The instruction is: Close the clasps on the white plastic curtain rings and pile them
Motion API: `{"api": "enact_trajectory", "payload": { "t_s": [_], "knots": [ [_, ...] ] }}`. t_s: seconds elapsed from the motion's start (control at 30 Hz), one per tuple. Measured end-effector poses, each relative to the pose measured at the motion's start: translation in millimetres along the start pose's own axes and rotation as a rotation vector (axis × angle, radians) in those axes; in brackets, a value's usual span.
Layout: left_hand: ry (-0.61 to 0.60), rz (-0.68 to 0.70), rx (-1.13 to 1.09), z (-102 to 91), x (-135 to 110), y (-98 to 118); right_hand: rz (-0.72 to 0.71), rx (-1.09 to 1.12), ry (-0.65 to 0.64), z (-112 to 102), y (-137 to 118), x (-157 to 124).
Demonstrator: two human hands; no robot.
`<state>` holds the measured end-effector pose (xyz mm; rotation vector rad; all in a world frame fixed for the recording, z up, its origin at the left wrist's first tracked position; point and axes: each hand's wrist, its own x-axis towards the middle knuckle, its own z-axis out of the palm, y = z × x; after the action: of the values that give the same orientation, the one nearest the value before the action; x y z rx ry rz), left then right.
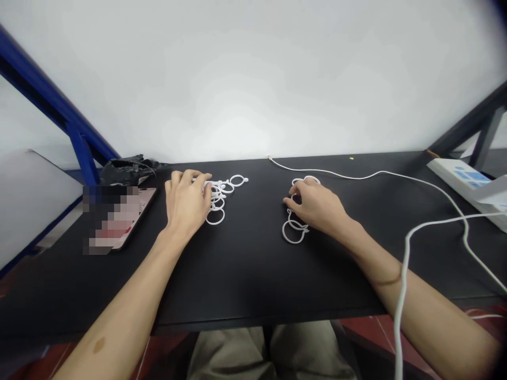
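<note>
Several thin white plastic rings, each with a small knob or tab, lie on a black tabletop (245, 274) in two groups. My left hand (186, 199) rests palm down at the left edge of the larger pile of rings (216, 215). Its fingers are apart, and its thumb and index finger touch or overlap the pile. My right hand (317, 203) is over the smaller group of rings (293, 232). Its fingers bend loosely, with a gap between thumb and index finger. Rings show beyond and below this hand; those under it are partly hidden.
At left lies a phone-like device (137, 219), partly pixelated, near crumpled black plastic (129, 170). A white cable (336, 173) crosses the right side, passing over my right forearm. A white box (455, 177) stands far right. Behind rises a white wall (253, 79).
</note>
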<state>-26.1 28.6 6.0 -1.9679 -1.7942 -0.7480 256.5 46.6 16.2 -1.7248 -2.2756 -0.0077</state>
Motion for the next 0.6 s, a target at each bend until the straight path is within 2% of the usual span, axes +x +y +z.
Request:
{"api": "enact_trajectory", "payload": {
  "t_s": [0.13,0.27,0.47,0.6],
  "knots": [
    [-0.001,0.089,-0.112,-5.1,-3,17,-0.077,0.177,-0.008,1,-6,0],
    [-0.067,0.223,-0.286,-4.8,-8,36,-0.246,0.352,0.082,2,-14,-2],
    [-0.131,0.326,-0.428,-5.8,-15,52,-0.530,0.422,0.111,-1,-25,-10],
    [-0.159,0.355,-0.475,-6.8,-15,53,-0.600,0.408,0.134,-2,-29,-14]
  ]
}}
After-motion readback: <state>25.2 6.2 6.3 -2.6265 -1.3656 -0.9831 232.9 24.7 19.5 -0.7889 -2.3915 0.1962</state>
